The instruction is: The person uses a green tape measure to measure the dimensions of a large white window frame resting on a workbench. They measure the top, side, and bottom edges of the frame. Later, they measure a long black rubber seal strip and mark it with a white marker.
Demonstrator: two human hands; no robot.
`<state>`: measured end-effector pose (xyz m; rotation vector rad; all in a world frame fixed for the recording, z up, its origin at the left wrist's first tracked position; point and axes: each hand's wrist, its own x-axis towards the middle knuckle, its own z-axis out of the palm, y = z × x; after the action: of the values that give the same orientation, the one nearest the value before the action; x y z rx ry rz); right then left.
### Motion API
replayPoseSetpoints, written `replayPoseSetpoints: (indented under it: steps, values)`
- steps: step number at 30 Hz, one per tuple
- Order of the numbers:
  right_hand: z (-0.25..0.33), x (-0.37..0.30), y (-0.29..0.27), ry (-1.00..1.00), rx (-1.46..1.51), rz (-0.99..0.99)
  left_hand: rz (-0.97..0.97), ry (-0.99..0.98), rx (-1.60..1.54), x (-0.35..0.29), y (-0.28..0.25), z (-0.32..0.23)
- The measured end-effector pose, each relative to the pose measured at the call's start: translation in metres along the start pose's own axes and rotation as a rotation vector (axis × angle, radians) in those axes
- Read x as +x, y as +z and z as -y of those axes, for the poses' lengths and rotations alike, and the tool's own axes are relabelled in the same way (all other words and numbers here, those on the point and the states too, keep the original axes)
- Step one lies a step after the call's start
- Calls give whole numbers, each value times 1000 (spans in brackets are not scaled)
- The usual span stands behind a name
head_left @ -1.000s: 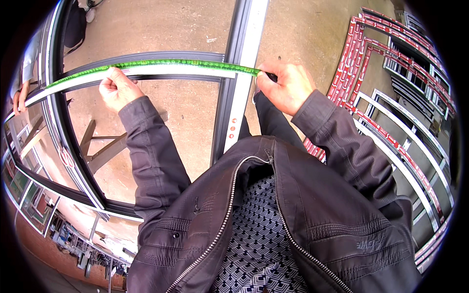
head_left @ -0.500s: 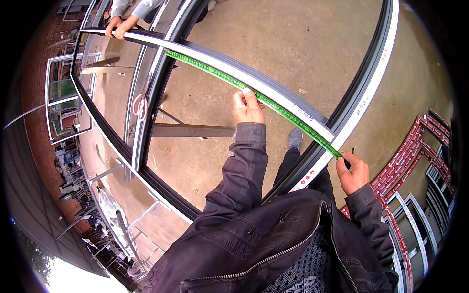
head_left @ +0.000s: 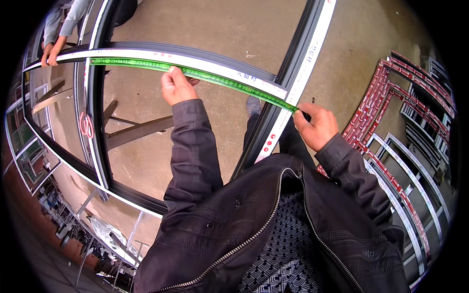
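Note:
A bright green tape measure (head_left: pixel 225 82) is stretched along a crossbar (head_left: pixel 205 59) of a large black-and-white window frame (head_left: pixel 304 73). My left hand (head_left: pixel 179 90) pinches the blade partway along, with the thumb on top. My right hand (head_left: pixel 318 126) is closed on the tape's right end, where the crossbar meets the right side bar; a dark piece shows between its fingers, and the rest is hidden by the hand. The far left end of the blade lies near an upright bar (head_left: pixel 95 97) of the frame.
At the upper left, a co-worker's hands (head_left: pixel 53 54) rest on the frame. A dark support beam (head_left: pixel 139 133) stands beneath it. Red-and-white wrapped profiles (head_left: pixel 367 110) and more frames (head_left: pixel 415 171) lie at the right. Clutter (head_left: pixel 73 219) lines the lower left.
The view has swung, so the frame and both my hands appear farther left and higher. My hands keep hold of the tape at about the same places.

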<state>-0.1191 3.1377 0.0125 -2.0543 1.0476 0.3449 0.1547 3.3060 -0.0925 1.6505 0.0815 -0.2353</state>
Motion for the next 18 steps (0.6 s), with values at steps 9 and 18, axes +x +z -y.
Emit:
replayPoseSetpoints:
  steps: [9, 18]
  values:
    - [5, -6, -2, 49, -5, -39, 95, -107, -65, 11, 0, -5]
    - [3, -5, 1, 21, -31, -59, 125, -93, -86, 23, -10, 6]
